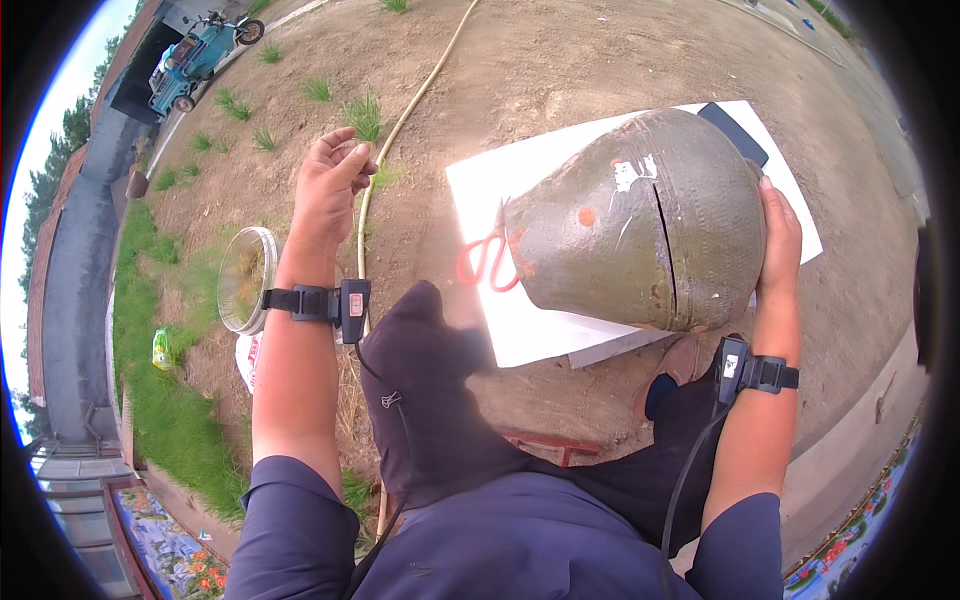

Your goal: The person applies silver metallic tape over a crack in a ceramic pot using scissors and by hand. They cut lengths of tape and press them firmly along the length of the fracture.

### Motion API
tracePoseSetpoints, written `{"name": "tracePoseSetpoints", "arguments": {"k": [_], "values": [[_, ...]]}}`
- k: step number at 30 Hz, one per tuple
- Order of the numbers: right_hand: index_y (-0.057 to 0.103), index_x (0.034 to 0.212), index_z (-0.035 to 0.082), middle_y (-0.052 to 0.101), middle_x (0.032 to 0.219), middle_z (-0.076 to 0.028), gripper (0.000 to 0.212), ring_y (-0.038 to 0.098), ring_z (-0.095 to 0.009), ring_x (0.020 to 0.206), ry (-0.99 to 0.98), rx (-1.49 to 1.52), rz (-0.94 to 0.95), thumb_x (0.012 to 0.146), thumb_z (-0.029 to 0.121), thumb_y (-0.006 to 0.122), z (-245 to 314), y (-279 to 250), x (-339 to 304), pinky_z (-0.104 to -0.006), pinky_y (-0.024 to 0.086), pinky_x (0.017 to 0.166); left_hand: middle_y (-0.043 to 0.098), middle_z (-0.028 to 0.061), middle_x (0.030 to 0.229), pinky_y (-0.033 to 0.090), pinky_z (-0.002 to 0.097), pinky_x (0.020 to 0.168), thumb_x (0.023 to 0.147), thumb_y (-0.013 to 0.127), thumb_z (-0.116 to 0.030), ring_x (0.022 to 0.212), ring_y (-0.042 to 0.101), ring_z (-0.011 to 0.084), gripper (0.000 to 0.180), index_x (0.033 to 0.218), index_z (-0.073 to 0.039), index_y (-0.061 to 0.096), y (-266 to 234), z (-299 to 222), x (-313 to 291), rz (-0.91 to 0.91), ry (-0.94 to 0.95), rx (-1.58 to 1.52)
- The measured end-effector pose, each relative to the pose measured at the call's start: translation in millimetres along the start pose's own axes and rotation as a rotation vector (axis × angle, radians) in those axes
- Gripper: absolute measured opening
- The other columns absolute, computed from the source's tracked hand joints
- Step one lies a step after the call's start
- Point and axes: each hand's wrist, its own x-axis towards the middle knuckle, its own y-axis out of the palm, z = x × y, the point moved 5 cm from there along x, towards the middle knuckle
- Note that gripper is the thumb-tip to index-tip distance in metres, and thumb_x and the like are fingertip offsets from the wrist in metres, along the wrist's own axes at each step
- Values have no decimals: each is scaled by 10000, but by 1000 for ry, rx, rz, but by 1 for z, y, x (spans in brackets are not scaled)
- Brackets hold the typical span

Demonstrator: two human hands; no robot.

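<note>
A large olive-brown glazed jar (620, 230) lies on its side on a white sheet (525, 330). A dark crack-like line runs across its body, near white scuffs and an orange spot. My right hand (782, 235) is pressed against the jar's right end, steadying it, with some of the fingers hidden behind it. My left hand (335, 185) is raised over the dirt, away from the jar, its fingers curled and thumb against them. What it pinches, if anything, is too small to make out. Red-handled scissors (488, 262) lie at the jar's left end, partly over the sheet's edge.
A dark flat rectangular object (735, 132) rests on the sheet's far corner. Left of my left forearm is a clear round tub (248, 280); a green packet (161, 348) lies on the grass. A pale hose (400, 125) crosses the ground. Far left stands a blue three-wheeler (195, 62).
</note>
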Motion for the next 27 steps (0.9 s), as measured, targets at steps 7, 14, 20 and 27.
{"name": "tracePoseSetpoints", "arguments": {"k": [7,14,20,27], "values": [[707,1044,-44,702,970,-80,429,615,-154,890,-7,13,18,992,363,580,2,1,-2,-272,452,852,659,42,945,486,229,690,933,676,-87,818,648,124,336,1232,23,567,3,3,0,50,12,59],[703,1044,-32,699,968,-64,396,603,-133,885,-3,18,46,999,342,580,0,0,1,-258,449,834,611,-15,798,416,197,570,1012,578,-174,675,596,74,207,1172,-48,616,26,3,-10,91,-54,192],[705,1057,-24,697,965,-55,380,604,-121,875,26,77,73,1000,331,582,0,4,0,-251,454,818,585,-19,807,430,202,603,1008,585,-196,705,596,67,292,1239,-19,570,64,6,-29,200,-62,284],[698,1051,-32,691,950,-43,375,598,-112,860,33,123,74,997,323,590,-1,5,2,-246,454,796,542,191,1383,440,380,1035,933,698,-294,1275,541,280,657,1420,54,429,113,12,-64,521,-129,298]]}}
